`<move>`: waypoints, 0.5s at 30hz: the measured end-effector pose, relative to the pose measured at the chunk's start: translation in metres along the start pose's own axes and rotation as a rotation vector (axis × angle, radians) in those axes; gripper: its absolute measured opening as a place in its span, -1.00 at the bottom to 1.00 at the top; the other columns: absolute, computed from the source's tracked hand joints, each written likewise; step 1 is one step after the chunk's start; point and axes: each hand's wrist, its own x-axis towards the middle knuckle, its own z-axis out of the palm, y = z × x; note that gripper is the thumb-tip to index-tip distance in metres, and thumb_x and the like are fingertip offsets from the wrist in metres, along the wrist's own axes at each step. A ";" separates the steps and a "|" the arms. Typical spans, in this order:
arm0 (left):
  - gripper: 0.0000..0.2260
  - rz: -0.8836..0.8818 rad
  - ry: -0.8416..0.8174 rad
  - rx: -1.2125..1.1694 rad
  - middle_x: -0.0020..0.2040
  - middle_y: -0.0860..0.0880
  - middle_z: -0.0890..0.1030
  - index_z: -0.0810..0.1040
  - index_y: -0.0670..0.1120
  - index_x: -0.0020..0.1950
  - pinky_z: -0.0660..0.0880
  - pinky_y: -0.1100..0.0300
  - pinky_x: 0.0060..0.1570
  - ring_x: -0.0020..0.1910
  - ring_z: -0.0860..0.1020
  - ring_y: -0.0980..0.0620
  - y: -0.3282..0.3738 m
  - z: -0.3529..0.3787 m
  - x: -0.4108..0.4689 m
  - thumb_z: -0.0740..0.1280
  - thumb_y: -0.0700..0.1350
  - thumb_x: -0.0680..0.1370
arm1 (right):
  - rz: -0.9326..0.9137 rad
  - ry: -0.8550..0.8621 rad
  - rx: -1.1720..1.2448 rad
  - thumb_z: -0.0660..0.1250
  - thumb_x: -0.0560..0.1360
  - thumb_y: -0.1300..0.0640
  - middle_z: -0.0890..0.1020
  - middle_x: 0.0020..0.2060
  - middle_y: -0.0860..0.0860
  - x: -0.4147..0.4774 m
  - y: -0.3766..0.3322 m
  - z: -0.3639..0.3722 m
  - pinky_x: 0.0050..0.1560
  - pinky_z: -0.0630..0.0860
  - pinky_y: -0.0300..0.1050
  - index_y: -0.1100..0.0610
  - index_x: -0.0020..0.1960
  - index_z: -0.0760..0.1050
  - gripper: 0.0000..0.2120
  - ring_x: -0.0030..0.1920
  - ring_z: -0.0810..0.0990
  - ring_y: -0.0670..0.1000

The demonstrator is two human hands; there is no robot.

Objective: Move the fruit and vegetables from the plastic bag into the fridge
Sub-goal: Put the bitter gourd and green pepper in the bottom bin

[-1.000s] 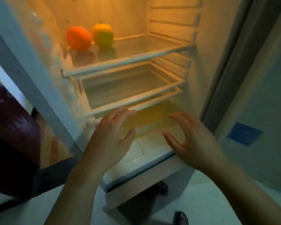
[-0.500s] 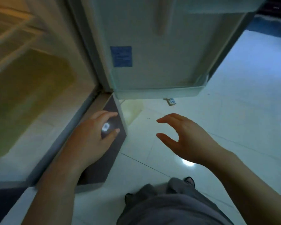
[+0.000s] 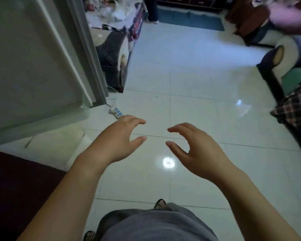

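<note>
My left hand (image 3: pixel 118 140) and my right hand (image 3: pixel 196 150) hover side by side over the white tiled floor (image 3: pixel 189 84), both with loosely curled fingers and nothing in them. The open fridge door (image 3: pixel 30 66) fills the upper left, seen from its inner side. The fridge interior, the fruit and the plastic bag are out of view.
A white power strip (image 3: pixel 116 112) with a cable lies on the floor by the door's lower corner. A dark patterned seat (image 3: pixel 113 58) stands behind the door. A blue mat (image 3: pixel 189 20) lies far off. Furniture with a plaid cloth (image 3: pixel 295 105) lines the right edge.
My view has swung right, away from the fridge shelves holding an orange and a green fruit, out to the room floor. Both hands stayed empty and moved along in front of me.
</note>
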 end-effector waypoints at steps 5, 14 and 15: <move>-0.59 -0.047 -0.056 -0.049 0.38 0.22 0.28 0.30 0.22 0.36 0.23 0.33 0.20 0.32 0.30 0.23 0.025 0.004 0.050 0.25 0.13 0.52 | 0.085 0.008 0.075 0.18 0.51 -0.17 0.46 0.18 -0.27 0.033 0.066 -0.035 0.05 0.42 -0.27 -0.13 0.25 0.39 -0.66 0.15 0.45 -0.23; -0.55 -0.266 0.099 -0.068 0.26 0.18 0.35 0.29 0.13 0.39 0.27 0.32 0.09 0.25 0.37 0.18 -0.026 -0.015 0.149 0.29 0.07 0.51 | -0.163 -0.169 0.094 0.18 0.52 -0.16 0.45 0.19 -0.25 0.204 0.082 -0.040 0.03 0.44 -0.23 -0.10 0.25 0.40 -0.67 0.14 0.45 -0.20; -0.55 -0.266 0.093 -0.060 0.29 0.17 0.35 0.29 0.12 0.39 0.29 0.30 0.10 0.26 0.38 0.16 -0.031 -0.017 0.172 0.28 0.08 0.52 | -0.177 -0.172 0.077 0.18 0.52 -0.16 0.46 0.19 -0.24 0.227 0.086 -0.044 0.02 0.44 -0.22 -0.10 0.24 0.40 -0.67 0.14 0.45 -0.20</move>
